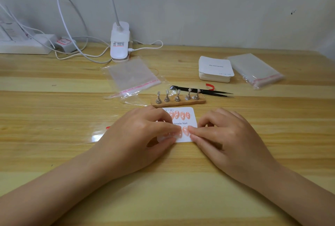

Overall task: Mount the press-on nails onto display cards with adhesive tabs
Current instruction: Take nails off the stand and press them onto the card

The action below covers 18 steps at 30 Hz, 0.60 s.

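Head view: both hands [181, 135] press pink nails [184, 130] onto card [190, 120].

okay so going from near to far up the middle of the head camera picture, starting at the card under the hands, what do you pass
display card → wooden nail stand → black tweezers → clip lamp base, the last off to the left at the wall.

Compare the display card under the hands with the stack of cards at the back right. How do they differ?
The display card carries rows of pink nails; the stack shows a bare top card. The display card lies single and flat under the left hand and right hand; the stack sits untouched. Their printing faces opposite ways. Both are white with rounded corners.
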Motion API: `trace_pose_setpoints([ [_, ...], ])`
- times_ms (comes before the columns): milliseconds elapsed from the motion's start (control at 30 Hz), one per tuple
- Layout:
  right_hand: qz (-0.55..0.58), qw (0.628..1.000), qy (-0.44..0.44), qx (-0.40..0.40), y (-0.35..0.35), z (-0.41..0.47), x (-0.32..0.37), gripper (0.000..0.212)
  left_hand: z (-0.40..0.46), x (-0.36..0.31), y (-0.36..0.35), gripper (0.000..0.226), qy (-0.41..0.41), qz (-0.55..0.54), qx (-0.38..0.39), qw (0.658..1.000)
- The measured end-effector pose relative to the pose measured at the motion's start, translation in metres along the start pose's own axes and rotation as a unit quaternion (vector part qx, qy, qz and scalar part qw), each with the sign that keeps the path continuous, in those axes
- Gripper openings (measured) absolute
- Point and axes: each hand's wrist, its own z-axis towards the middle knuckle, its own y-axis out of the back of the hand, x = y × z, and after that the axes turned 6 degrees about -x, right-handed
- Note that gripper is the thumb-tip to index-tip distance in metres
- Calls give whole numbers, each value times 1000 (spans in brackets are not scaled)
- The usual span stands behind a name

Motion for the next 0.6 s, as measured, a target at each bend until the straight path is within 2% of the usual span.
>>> trace_pose_setpoints([
  [167, -33, 999, 26, -9, 0, 0, 2, 27, 0, 1, -1, 18, 0, 1, 4, 1000],
  [433, 0, 1000, -25, -10, 0, -1, 3, 27, 3, -2, 5, 18, 2, -2, 19, 1000],
  [533, 26, 998, -55, 5, 2, -1, 2, 26, 3, 3, 15, 33, 41, -41, 19, 998],
  [600, 48, 995, -82, 6, 3, -2, 2, 21, 5, 14, 24, 30, 70, -63, -9, 996],
])
